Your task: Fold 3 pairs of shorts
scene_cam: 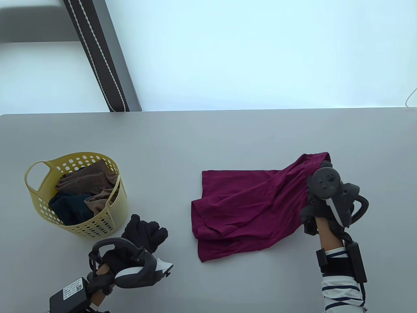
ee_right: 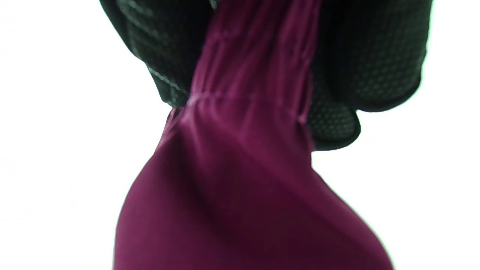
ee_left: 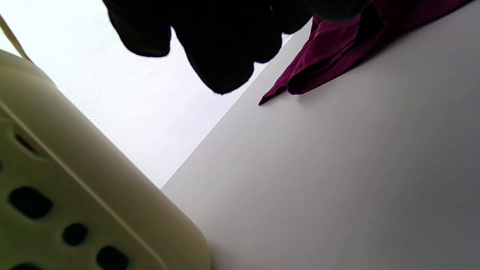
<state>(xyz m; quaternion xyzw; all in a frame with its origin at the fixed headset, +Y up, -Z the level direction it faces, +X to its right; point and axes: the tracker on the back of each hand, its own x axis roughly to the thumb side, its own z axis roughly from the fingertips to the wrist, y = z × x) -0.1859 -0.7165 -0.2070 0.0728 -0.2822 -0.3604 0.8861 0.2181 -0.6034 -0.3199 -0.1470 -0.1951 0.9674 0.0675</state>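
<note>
From above, the table view shows the whole layout: the maroon shorts (scene_cam: 247,212) lie spread and rumpled on the grey desk (scene_cam: 208,140), their right end lifted off the surface by the right hand (scene_cam: 325,199). That view hides the grasp itself behind the tracker on the back of the hand. The right wrist view fills the gap: the gloved fingers (ee_right: 375,56) curl on both sides of the gathered waistband of the shorts (ee_right: 247,168), bunching the cloth tightly between them, so the right hand grips the shorts firmly

The left hand (scene_cam: 143,233) sits near the desk's front edge, just right of the yellow basket (scene_cam: 97,225), well apart from the shorts. In the table view its fingers look loosely curled with nothing in them. The left wrist view shows them only as a dark silhouette (ee_left: 221,48) hanging above bare desk, touching no cloth; it also shows the basket's perforated wall (ee_left: 75,195) close by and a folded corner of the shorts (ee_left: 322,60) beyond the fingers

Only the table view looks into the basket: brown garments (scene_cam: 88,182) and a dark one (scene_cam: 70,208) are piled inside. How many pieces lie there I cannot tell
</note>
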